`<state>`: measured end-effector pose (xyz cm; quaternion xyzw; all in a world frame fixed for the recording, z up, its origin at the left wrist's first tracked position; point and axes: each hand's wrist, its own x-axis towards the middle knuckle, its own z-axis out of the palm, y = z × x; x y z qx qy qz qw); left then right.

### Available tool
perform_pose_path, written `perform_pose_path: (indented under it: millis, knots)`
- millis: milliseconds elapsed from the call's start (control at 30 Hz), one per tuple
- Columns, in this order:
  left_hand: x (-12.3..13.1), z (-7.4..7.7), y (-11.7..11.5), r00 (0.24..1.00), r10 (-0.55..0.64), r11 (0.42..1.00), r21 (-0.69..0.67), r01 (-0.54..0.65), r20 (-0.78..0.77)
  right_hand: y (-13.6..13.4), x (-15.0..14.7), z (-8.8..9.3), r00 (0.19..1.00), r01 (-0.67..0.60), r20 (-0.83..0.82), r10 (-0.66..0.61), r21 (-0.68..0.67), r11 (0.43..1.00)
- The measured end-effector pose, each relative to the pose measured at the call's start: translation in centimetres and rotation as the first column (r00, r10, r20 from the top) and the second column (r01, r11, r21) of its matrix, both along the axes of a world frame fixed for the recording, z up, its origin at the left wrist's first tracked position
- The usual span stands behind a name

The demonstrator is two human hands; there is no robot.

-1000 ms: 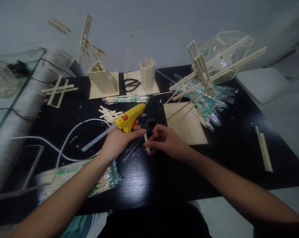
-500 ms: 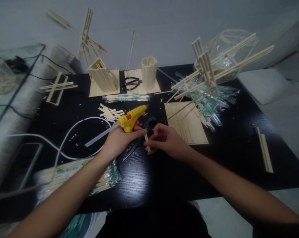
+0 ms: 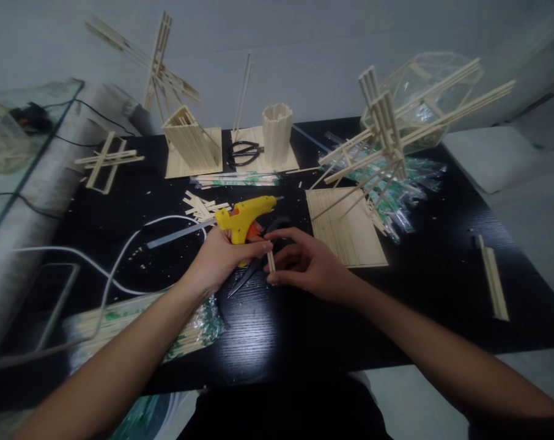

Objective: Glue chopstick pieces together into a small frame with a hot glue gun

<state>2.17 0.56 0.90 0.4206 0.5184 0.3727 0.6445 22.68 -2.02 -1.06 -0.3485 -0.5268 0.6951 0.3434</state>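
My left hand (image 3: 217, 256) is closed round the handle of a yellow hot glue gun (image 3: 244, 217), whose nozzle points right and a clear glue stick (image 3: 178, 233) juts out of its back. The left thumb also touches the top of a short bundle of wooden sticks (image 3: 271, 261). From the right, my right hand (image 3: 316, 263) holds that bundle between thumb and fingers, near its lower end. Black scissors (image 3: 246, 280) lie on the table below both hands, their handles partly hidden behind my right fingers.
A stick panel (image 3: 345, 229) carrying a frame of crossed sticks (image 3: 384, 125) stands right of my hands. Behind are two stick towers (image 3: 192, 143) (image 3: 277, 137). Packed sticks (image 3: 189, 336) and a white cable (image 3: 121, 275) lie left. Cut pieces (image 3: 201, 208) lie behind the glue gun.
The glue gun has turned in my left hand to lie flatter, its nozzle shifting slightly right and its orange trigger coming into view. My right fingers have spread a little along the short sticks.
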Motion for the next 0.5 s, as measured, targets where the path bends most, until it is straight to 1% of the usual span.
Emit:
perform_pose_path:
  millis: [67,133,300,400,500]
  knots:
    - [-0.1,0.08,0.05,0.999,-0.026,0.999,-0.023,0.026,0.03,0.07,0.38,0.13,0.997,-0.065,0.042,0.062,0.064,0.996]
    - [-0.09,0.22,0.07,0.999,-0.034,0.999,-0.04,0.035,0.039,0.16,0.69,0.2,0.994,-0.092,0.071,0.083,0.135,0.987]
    - [0.24,0.52,-0.01,0.999,-0.031,0.998,-0.051,0.033,0.043,0.26,0.89,0.33,0.986,-0.101,0.155,0.056,0.297,0.95]
    - [0.27,0.35,-0.08,0.998,-0.03,0.999,-0.032,0.032,0.052,0.14,0.85,0.33,0.978,-0.101,0.204,0.031,0.34,0.935]
    - [0.17,0.09,-0.21,0.998,-0.039,0.999,-0.012,0.04,0.049,0.03,0.86,0.18,0.973,-0.072,0.229,-0.015,0.366,0.928]
